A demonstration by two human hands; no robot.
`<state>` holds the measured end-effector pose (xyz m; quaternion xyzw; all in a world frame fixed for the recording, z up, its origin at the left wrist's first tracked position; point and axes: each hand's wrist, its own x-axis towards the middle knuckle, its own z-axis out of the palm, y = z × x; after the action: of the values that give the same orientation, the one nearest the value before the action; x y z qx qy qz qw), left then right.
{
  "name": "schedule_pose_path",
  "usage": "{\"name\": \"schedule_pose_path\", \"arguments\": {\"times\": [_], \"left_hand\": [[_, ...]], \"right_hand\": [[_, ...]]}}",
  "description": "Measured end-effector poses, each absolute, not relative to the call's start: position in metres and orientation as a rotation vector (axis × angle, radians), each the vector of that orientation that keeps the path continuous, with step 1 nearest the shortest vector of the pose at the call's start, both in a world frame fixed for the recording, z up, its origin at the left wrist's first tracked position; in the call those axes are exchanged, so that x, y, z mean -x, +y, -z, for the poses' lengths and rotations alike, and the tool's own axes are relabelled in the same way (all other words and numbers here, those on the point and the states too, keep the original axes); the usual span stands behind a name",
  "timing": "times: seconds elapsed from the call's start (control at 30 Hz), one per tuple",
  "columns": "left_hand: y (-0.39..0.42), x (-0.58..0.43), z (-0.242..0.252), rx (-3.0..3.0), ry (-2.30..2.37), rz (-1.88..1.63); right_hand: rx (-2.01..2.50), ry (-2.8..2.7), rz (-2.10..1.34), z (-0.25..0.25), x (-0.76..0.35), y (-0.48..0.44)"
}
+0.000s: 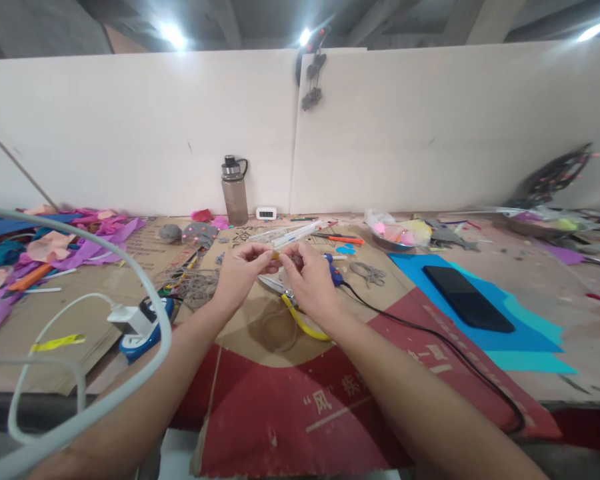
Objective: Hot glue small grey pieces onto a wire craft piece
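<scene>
From my remote seat, my left hand and right hand pinch a small yellow piece above the counter, fingertips nearly meeting; with so little to hold, my grip could slip and drop it.

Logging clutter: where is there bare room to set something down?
Bare: red cardboard between left forearm and right forearm; tabletop right of the turquoise paper. Crowded: colored scraps at far left, tangled strands by the left hand.
</scene>
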<state>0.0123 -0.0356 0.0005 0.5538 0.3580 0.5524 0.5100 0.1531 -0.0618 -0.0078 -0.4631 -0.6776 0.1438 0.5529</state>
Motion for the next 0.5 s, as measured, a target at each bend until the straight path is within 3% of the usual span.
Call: {"name": "schedule_pose_path", "arguments": {"times": [0.5], "left_hand": [[-0.0352,-0.0142,0.0021,-1.457,0.914,-1.408]], "right_hand": [[1.121,-1.497,-0.452,0.0049,-0.1512,-0.0626]]}}
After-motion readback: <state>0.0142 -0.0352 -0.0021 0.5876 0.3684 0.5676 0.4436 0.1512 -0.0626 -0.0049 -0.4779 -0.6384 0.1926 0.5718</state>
